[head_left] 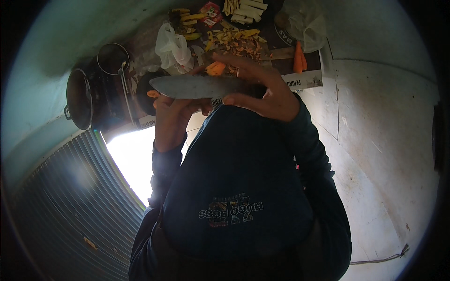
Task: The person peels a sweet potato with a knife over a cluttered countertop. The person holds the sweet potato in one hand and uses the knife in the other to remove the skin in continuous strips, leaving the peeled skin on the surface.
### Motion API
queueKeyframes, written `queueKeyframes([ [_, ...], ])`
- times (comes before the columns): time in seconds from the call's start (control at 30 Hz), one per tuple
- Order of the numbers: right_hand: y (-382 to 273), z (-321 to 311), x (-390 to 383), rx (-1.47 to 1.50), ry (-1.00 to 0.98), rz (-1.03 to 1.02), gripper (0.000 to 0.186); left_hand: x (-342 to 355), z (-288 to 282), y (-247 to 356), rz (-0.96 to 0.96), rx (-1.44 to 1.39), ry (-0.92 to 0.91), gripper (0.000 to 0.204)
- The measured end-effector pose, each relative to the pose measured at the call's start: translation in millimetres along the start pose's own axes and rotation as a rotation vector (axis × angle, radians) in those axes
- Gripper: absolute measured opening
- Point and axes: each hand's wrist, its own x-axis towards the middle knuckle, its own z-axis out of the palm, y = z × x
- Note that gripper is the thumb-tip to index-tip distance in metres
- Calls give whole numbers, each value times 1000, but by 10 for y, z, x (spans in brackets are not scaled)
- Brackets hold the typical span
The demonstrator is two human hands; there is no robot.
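Observation:
A broad-bladed kitchen knife (197,88) lies crosswise in front of me, its tip toward the left. My right hand (276,96) grips it at the handle end, thumb along the near side and a finger stretched out over the far side. Just below the blade, my left hand (174,117) has its fingers curled. A small orange tip (153,94) shows beside that hand, but the blade and fingers hide whatever they hold. Beyond the knife, an orange piece (215,69) appears near the small orange scraps (243,49) on the table.
Two whole carrots (298,60) lie at the table's right edge, near a clear plastic bag (307,25). White cut sticks (248,10) sit on a dark plate at the back. A white bag (172,49), yellow peelings (232,37) and dark pans (78,99) are to the left and behind.

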Motion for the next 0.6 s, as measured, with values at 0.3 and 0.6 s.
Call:
queueKeyframes([
  [0.3, -12, 33, -26, 53, 8, 30, 77, 72, -23, -113, 98, -26, -51, 57],
  [0.6, 11, 49, -2, 12, 10, -24, 79, 86, -29, -91, 83, -43, -53, 61],
])
